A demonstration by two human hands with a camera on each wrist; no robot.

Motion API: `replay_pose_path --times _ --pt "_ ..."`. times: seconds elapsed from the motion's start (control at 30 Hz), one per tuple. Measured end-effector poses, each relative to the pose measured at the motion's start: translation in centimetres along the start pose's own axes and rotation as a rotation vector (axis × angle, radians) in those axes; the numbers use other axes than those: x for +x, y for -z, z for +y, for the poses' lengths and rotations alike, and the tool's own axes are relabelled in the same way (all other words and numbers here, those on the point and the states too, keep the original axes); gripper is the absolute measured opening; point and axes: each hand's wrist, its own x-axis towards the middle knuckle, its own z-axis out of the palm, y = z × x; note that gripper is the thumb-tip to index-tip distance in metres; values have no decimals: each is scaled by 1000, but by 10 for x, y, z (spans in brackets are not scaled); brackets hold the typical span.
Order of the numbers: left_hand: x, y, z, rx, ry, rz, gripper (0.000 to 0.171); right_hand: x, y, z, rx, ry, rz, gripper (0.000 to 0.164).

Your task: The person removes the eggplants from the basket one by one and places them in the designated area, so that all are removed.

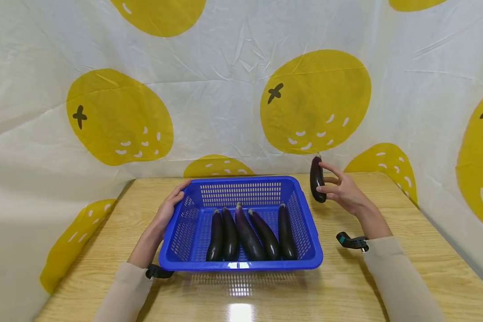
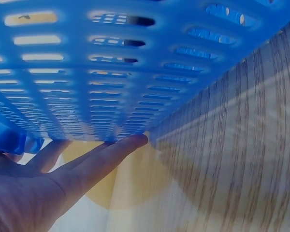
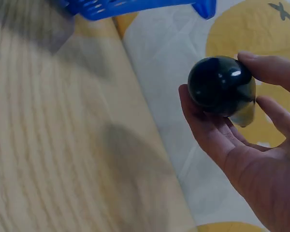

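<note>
My right hand [image 1: 348,192] holds a dark purple eggplant [image 1: 316,181] between thumb and fingers, right of the basket. The eggplant stands roughly upright, stem end up; the right wrist view shows its rounded, shiny bottom [image 3: 217,84] off the table. At the far left corner of a blue plastic basket [image 1: 241,180], my left hand [image 1: 169,208] grips the rim. From the left wrist, one finger [image 2: 106,162] lies along the basket's outer slotted wall. Several eggplants [image 1: 247,235] lie side by side inside the basket, stems pointing away from me.
A light wood table [image 1: 346,286] carries the basket. Behind and beside it hangs a white cloth [image 1: 213,112] printed with large yellow fruit. Dark wrist straps with small devices [image 1: 352,241] sit on both wrists.
</note>
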Motion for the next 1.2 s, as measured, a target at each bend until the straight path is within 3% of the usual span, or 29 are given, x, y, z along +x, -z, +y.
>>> replay_pose_path --times 0.2,0.6,0.87,1.2 --pt "0 0 1 6 -3 -2 52 2 2 9 -141 -44 -12 69" --pt "-1 1 -1 -2 -7 -12 52 8 7 26 -338 -96 -20 71" --pt "-1 0 -3 -1 -9 -10 53 6 1 26 -386 -109 -38 66" --pt "1 1 -2 27 -10 -9 52 7 -5 21 -523 -101 -6 55"
